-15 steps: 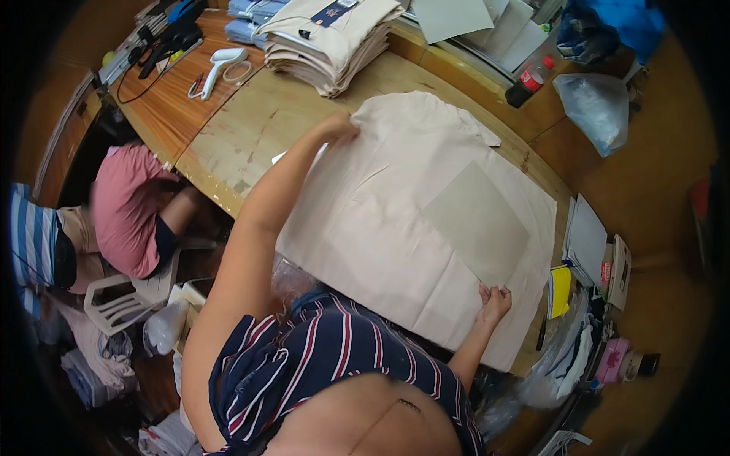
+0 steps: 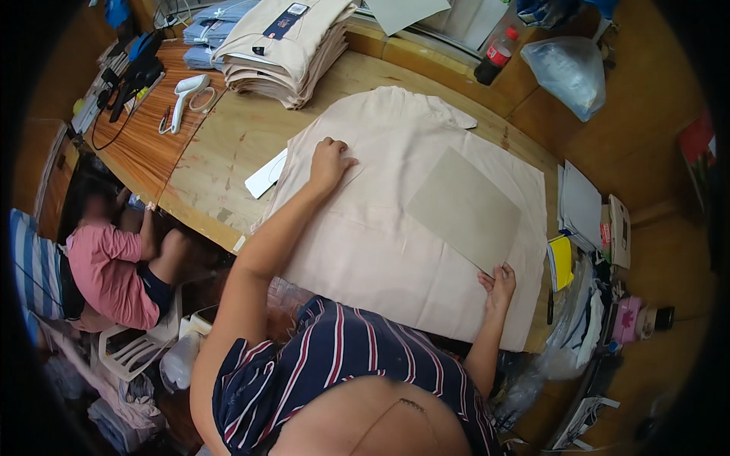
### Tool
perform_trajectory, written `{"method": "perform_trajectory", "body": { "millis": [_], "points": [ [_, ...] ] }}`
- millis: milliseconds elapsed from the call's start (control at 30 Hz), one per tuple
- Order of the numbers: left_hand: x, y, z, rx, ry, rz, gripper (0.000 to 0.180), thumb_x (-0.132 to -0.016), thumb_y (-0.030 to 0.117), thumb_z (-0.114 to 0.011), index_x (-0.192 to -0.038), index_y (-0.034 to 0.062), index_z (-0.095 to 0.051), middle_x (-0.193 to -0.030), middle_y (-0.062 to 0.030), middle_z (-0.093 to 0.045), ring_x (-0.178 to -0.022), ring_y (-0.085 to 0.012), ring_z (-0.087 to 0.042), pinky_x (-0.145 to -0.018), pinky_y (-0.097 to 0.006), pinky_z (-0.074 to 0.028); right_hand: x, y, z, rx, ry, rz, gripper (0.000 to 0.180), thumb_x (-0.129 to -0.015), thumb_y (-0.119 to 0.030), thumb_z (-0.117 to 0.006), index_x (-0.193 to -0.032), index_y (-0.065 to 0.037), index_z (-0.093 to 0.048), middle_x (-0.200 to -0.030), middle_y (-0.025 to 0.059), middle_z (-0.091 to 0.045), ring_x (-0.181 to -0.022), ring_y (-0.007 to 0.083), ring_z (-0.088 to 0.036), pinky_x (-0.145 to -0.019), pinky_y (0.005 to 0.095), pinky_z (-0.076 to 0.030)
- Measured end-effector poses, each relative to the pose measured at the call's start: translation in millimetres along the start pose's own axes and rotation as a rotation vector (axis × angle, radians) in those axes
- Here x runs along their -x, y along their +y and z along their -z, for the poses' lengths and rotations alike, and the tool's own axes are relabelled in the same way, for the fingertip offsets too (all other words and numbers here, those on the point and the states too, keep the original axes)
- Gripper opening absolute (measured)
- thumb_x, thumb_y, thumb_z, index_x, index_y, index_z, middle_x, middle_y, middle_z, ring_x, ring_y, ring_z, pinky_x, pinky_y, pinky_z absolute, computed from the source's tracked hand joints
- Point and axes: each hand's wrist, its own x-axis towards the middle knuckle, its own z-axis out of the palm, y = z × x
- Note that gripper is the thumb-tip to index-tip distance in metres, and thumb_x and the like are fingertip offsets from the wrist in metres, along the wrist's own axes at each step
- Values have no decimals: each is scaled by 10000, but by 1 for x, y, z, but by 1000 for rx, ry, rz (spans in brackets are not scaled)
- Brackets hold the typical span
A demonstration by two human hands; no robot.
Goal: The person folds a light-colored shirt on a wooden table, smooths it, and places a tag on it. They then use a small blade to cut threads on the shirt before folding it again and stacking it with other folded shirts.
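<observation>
A pale beige garment (image 2: 357, 251) lies spread over the wooden table in front of me, with a few soft creases. On its right half rests a flat grey rectangular board (image 2: 468, 209), turned at an angle. My right hand (image 2: 498, 287) pinches the near corner of that board between thumb and fingers. Over the garment's left part, my left hand (image 2: 328, 166) lies on the cloth with thumb and fingers apart, holding nothing that I can see. Beside the garment's left edge a white card or flat device (image 2: 266, 175) shows, partly covered by the cloth.
Folded beige garments (image 2: 285, 57) are stacked at the back, beside folded blue ones (image 2: 217, 30). A white handheld scanner (image 2: 186, 99) lies farther left. A bottle (image 2: 496, 57) stands on the far ledge. Papers (image 2: 578, 201) line the right side. A person in pink (image 2: 110, 262) sits at left.
My left hand has let go of the garment's far left edge and come inward onto the cloth. The right hand stays at the board's corner. The seated person in pink has straightened somewhat.
</observation>
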Motion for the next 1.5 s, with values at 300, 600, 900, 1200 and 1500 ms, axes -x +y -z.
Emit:
{"method": "perform_trajectory", "body": {
  "millis": [300, 600, 900, 1200, 1500],
  "points": [
    [-14, 4, -13, -155, 53, 107, 119, -724, 173, -581, -741, 76, -649, -727, -101, -596, -704, -288, -546, -669, -363, -435, -7, 0, 1, 50, 1, -48, 357, -811, -124, -562, -1068, 4, -350, -673, 142, -541, -477, 216, -576, -396, 242, -484],
    [-53, -23, 11, 551, -86, 525, 136, -826, 86, -457, -779, -21, -526, -607, -86, -576, -467, -123, -541, -450, -253, -458, -6, -6, -3, 54, 9, -76, 348, -809, -127, -561, -1068, -11, -359, -676, 139, -546, -487, 211, -579, -396, 234, -467],
    [-8, -6, 4, 17, -106, -66, 118, -648, 130, -643, -738, 54, -650, -754, -105, -584, -659, -263, -564, -605, -338, -439, -10, -4, -1, 58, 2, -83, 384, -801, -124, -571, -1090, -13, -344, -658, 155, -544, -472, 209, -574, -384, 228, -480],
    [-25, -7, 1, 195, -106, 250, 127, -788, 78, -504, -752, 6, -602, -642, -83, -578, -483, -167, -557, -490, -293, -444, -11, -6, -1, 61, -1, -99, 383, -801, -140, -576, -1086, -20, -350, -663, 156, -549, -475, 206, -576, -385, 228, -477],
    [-17, -2, 16, 124, -185, 120, 70, -681, 71, -608, -725, 26, -639, -687, -93, -590, -619, -191, -581, -596, -313, -437, -10, -11, -3, 80, -9, -107, 362, -807, -134, -566, -1074, -23, -349, -709, 149, -551, -474, 212, -576, -385, 234, -461]
  ]
}}
